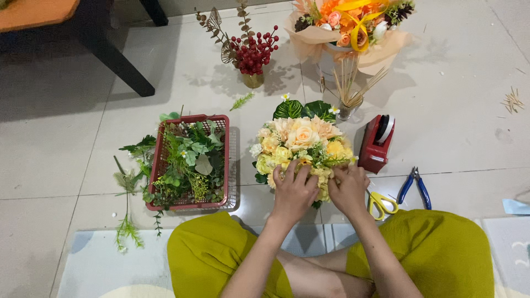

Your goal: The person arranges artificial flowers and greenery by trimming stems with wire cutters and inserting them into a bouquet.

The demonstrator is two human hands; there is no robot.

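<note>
Head view shows the left hand (291,190) and right hand (348,187), fingers curled, pressing the near edge of a round cream-and-yellow rose arrangement (301,144) on the tiled floor between a red plastic basket of greenery (190,161) and a red tape dispenser (376,143); neither hand grips a stem that I can make out. Light fingertip pressure seems wise, steadying with one hand while the other tucks blooms, so neighbouring petals stay uncrushed.

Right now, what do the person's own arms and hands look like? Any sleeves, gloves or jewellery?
Both forearms are bare, with no sleeves in view. The left hand and right hand wear no gloves, and no rings, watch or bracelets show. The only clothing visible is olive-green fabric over the crossed legs.
</note>
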